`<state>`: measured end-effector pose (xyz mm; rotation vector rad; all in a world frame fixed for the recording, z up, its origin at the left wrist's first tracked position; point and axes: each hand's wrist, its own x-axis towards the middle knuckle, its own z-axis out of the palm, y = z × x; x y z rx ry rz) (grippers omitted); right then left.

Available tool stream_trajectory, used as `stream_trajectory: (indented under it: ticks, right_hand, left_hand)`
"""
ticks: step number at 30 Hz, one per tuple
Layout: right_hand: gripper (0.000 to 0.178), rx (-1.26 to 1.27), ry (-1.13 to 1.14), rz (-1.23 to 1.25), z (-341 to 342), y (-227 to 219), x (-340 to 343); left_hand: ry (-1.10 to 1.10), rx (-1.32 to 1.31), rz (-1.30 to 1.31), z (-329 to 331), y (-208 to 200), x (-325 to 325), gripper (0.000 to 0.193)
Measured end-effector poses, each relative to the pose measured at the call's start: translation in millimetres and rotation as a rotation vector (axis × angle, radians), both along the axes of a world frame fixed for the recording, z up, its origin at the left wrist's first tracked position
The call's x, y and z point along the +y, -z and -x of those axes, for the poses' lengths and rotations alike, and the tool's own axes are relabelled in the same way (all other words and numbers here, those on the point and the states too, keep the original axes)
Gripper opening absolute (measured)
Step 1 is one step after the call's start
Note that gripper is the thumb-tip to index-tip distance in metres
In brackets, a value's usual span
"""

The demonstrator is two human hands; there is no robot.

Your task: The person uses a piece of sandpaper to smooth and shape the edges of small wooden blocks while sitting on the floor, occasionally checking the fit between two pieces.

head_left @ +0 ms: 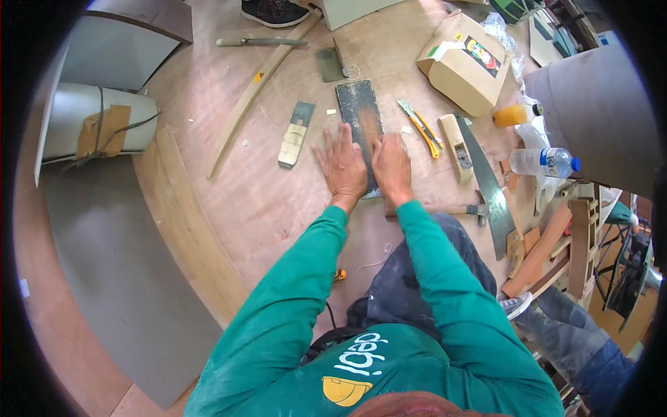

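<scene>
Head view: I see a dark sharpening stone (pixel 359 118) lying lengthwise on the plywood floor (pixel 243 194), both hands pressed onto its near end. My left hand (pixel 344 167) lies flat, fingers spread, holding nothing; my right hand (pixel 392 170) is curled beside it, and I cannot tell what its grip holds. Left of the stone rests a plane iron (pixel 295 134); to the right, a yellow utility knife (pixel 422 128), a wooden plane (pixel 456 146) and a handsaw (pixel 490 191).
</scene>
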<state>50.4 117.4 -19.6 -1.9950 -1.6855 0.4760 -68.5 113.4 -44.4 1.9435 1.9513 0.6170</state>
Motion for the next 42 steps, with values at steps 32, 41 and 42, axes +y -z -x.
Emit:
stream_trajectory:
  ticks: [32, 41, 42]
  right_hand:
    - [0.019, -0.065, 0.038, -0.072, -8, -4, 50]
    - [0.018, 0.059, 0.043, 0.01, 8, -7, -26]
    - [0.019, 0.032, 0.022, -0.011, 7, -9, -19]
  left_hand:
    - [0.017, 0.001, 0.009, -11, 0, 0, 0.061]
    - [-0.016, 0.03, 0.051, 0, 2, 0, 0.061]
    - [-0.017, 0.02, 0.04, 0, 1, 1, 0.061]
